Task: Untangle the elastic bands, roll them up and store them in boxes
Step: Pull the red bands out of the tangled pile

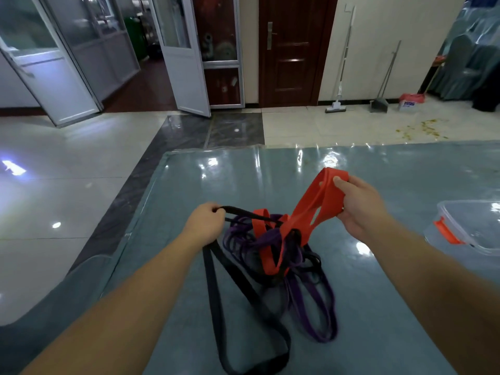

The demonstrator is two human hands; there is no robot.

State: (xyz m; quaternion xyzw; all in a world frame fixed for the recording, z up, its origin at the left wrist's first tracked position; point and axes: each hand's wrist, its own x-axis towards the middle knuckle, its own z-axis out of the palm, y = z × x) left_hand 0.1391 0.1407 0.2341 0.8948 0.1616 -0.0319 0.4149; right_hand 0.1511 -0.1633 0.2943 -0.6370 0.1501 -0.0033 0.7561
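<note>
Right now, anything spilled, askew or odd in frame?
Yes. Yellowish debris lies scattered on the floor tiles beyond the table, near the dustpan, unswept. On the table, red band, black band and purple band are knotted together.

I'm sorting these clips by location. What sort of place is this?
Probably a hall or lobby in a public or work building, not a home: glossy tiled floor, glass-panelled metal doors, a mop against the wall, and a table under clear plastic sheeting.
</note>
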